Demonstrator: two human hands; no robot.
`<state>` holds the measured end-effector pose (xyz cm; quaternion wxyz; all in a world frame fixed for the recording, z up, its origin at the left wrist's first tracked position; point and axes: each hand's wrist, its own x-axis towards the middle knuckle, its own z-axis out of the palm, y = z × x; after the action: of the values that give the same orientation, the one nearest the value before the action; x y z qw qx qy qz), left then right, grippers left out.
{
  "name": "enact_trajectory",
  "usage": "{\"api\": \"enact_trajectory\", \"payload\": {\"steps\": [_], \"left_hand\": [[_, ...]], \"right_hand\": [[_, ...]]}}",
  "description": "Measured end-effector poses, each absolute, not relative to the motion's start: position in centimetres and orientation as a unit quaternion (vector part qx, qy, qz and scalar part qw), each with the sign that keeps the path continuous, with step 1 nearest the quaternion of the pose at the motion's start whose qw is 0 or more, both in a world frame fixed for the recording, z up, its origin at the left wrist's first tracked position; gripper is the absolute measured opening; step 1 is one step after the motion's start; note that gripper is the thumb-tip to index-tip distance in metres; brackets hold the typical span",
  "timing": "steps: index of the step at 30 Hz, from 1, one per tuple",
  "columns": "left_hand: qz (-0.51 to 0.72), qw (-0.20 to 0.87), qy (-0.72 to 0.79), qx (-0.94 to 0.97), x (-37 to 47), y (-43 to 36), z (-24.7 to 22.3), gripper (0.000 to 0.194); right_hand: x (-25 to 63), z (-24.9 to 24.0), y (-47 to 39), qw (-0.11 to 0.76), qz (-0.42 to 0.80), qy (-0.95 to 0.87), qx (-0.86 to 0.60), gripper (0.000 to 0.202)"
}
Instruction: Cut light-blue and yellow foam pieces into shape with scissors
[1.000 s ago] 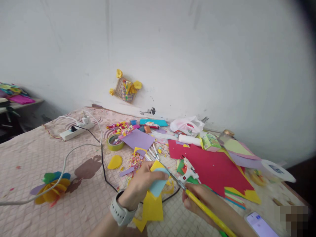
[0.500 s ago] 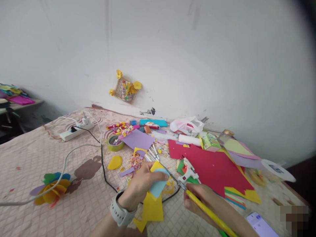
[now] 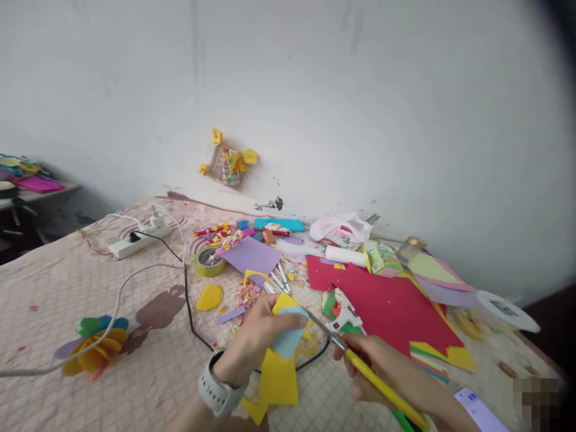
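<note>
Craft pieces above the bench (image 3: 153,384): we see the left hand (image 3: 254,330) pinching a blue piece (image 3: 287,345) over a yellow sheet (image 3: 281,302), thumb uppermost. We judge both light, soft and easily creased, best held flat near an edge. The right hand (image 3: 371,360) closes around a yellow-handled tool (image 3: 382,389), probably rigid and smooth, best held by its handle. We cannot tell whether its blades touch the sheet; the left fingertips are hidden, and the lower handle is hard to make out.
</note>
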<state>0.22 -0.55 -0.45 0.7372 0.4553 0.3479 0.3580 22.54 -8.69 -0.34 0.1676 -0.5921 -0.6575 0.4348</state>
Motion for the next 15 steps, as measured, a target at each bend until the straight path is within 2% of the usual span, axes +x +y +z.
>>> {"api": "enact_trajectory", "payload": {"steps": [3, 8, 10, 15], "left_hand": [[0.362, 0.722, 0.354, 0.472, 0.1, -0.6, -0.2, 0.017], [0.345, 0.700, 0.358, 0.513, 0.5, -0.8, -0.1, 0.018], [0.335, 0.688, 0.353, 0.539, 0.8, -1.0, -0.3, 0.017], [0.332, 0.650, 0.328, 0.599, 1.0, -0.9, -1.1, 0.015]], "right_hand": [[23.6, -0.8, -8.3, 0.212, 0.501, -0.633, -0.551, 0.032], [21.2, 0.7, -6.4, 0.429, 0.435, -0.624, -0.488, 0.020], [19.4, 1.6, -5.3, 0.433, 0.418, -0.646, -0.469, 0.019], [16.9, 2.6, -3.7, 0.334, 0.337, -0.703, -0.531, 0.022]]}}
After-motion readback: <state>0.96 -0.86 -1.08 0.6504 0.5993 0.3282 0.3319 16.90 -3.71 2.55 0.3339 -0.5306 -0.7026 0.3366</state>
